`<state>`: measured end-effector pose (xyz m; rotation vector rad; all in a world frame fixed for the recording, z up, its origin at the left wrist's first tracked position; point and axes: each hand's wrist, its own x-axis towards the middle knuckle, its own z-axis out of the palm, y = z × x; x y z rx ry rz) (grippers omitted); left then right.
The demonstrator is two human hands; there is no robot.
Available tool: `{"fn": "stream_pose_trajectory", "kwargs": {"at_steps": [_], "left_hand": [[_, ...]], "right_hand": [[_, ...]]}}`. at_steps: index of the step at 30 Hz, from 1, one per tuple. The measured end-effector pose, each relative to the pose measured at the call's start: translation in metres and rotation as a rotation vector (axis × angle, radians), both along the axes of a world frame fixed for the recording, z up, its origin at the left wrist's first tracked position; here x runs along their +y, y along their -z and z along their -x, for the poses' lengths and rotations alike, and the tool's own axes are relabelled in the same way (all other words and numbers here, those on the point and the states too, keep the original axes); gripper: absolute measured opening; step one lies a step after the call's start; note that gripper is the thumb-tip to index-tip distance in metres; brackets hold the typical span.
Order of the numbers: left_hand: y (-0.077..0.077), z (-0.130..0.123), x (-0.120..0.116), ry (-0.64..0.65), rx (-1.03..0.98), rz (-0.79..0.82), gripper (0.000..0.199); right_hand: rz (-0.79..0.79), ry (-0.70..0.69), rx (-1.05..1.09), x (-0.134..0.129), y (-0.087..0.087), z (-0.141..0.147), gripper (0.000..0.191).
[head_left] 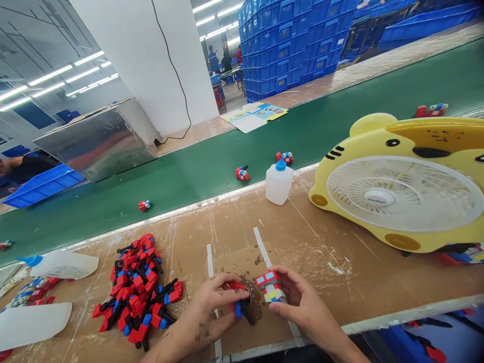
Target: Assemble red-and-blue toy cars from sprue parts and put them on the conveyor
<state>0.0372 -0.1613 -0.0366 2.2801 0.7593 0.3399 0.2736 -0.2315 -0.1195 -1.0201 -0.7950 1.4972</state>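
Hands working at the table's (340, 252) near edge: left hand (212, 302) is gripping a red-blue part (235, 297), right hand (298, 302) is pinching a toy body (270, 286).

Ahead of you, bare brown worktop (302, 237) lies open up to the white plastic bottle with a blue cap (279, 182). The heap of red-and-blue toy parts (138, 290) crowds your left; the yellow tiger-shaped fan (404, 189) blocks your right.
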Motion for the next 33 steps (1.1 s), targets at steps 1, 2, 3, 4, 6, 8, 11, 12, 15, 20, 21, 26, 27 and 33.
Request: {"fn": "stream_pose_trajectory", "kwargs": {"at_steps": [1, 2, 3, 4, 6, 8, 11, 12, 15, 20, 21, 26, 27, 33], "left_hand": [[0.004, 0.002, -0.001, -0.134, -0.113, 0.125, 0.037], [0.009, 0.004, -0.003, -0.259, -0.217, 0.247, 0.038], [0.013, 0.004, -0.005, -0.365, -0.311, 0.356, 0.038], [0.016, 0.004, -0.008, -0.446, -0.380, 0.449, 0.039], [0.021, 0.001, -0.012, -0.541, -0.460, 0.581, 0.041], [0.023, -0.002, -0.014, -0.558, -0.505, 0.637, 0.043], [0.022, -0.006, -0.015, -0.564, -0.582, 0.671, 0.043], [0.022, -0.007, -0.015, -0.570, -0.612, 0.683, 0.043], [0.028, -0.013, -0.016, -0.617, -0.689, 0.690, 0.039], [0.049, -0.046, -0.021, -0.771, -0.933, 0.520, 0.073], [0.050, -0.054, -0.018, -0.810, -0.964, 0.482, 0.080], [0.025, -0.078, 0.040, -0.813, -0.670, 0.203, 0.057], [0.017, -0.079, 0.063, -0.772, -0.553, 0.120, 0.054], [-0.015, -0.093, 0.231, -0.623, 0.262, -0.178, 0.055]], "right_hand": [[-0.014, 0.010, 0.005, 0.000, 0.000, 0.004, 0.059], [-0.035, 0.021, 0.019, 0.001, -0.001, 0.008, 0.058], [-0.058, 0.029, 0.038, 0.002, -0.002, 0.012, 0.058], [-0.084, 0.037, 0.059, 0.004, -0.004, 0.016, 0.056], [-0.121, 0.041, 0.076, 0.007, -0.008, 0.024, 0.055], [-0.148, 0.027, 0.045, 0.010, -0.013, 0.031, 0.053], [-0.221, 0.022, -0.114, 0.013, -0.015, 0.039, 0.050], [-0.265, 0.031, -0.208, 0.013, -0.015, 0.040, 0.048], [-0.456, 0.065, -0.559, 0.018, -0.016, 0.041, 0.047], [-0.887, 0.309, -0.948, 0.039, -0.024, 0.049, 0.043], [-0.927, 0.365, -0.987, 0.045, -0.027, 0.053, 0.044], [-0.723, 0.394, -0.946, 0.074, -0.043, 0.058, 0.055], [-0.643, 0.370, -0.922, 0.078, -0.044, 0.054, 0.058], [-0.385, 0.361, -0.869, 0.073, -0.017, 0.017, 0.055]]}}
